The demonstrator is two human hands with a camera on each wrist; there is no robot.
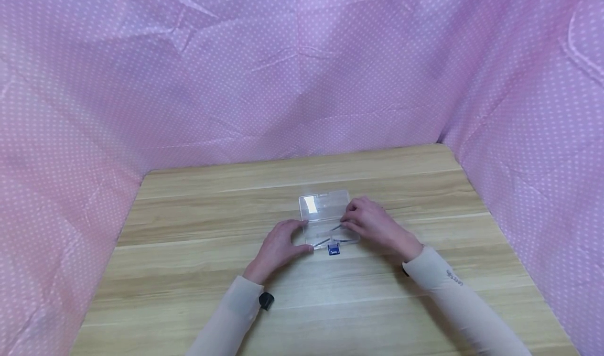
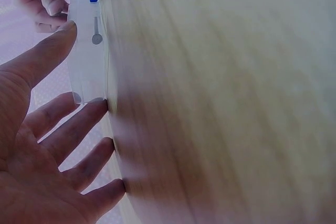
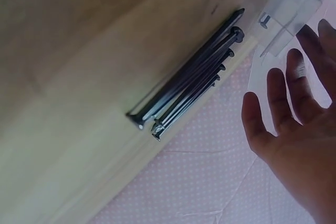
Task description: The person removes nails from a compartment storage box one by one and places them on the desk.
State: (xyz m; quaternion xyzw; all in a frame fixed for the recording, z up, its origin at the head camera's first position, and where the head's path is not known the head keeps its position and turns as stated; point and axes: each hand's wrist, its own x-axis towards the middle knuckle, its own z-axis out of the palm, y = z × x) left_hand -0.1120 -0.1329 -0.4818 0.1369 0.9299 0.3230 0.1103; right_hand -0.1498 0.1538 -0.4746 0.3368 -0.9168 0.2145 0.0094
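A clear plastic box [image 1: 309, 234] lies on the table with its lid [image 1: 330, 205] folded back and a blue latch [image 1: 333, 249] at its front. Thin metal nails [image 1: 322, 243] lie inside. My left hand [image 1: 278, 246] holds the box's left end between thumb and forefinger; in the left wrist view the other fingertips rest on the tabletop. Over the box's right side, my right hand [image 1: 373, 222] pinches a nail [image 1: 337, 227], slanted down into the box. The fingertips partly hide its upper end. In the right wrist view, several larger nails [image 3: 184, 77] lie side by side.
The wooden table [image 1: 198, 251] extends around the box. Pink dotted cloth [image 1: 236, 83] hangs behind the table and along both sides. A small black device [image 1: 266, 301] sits at the left wrist.
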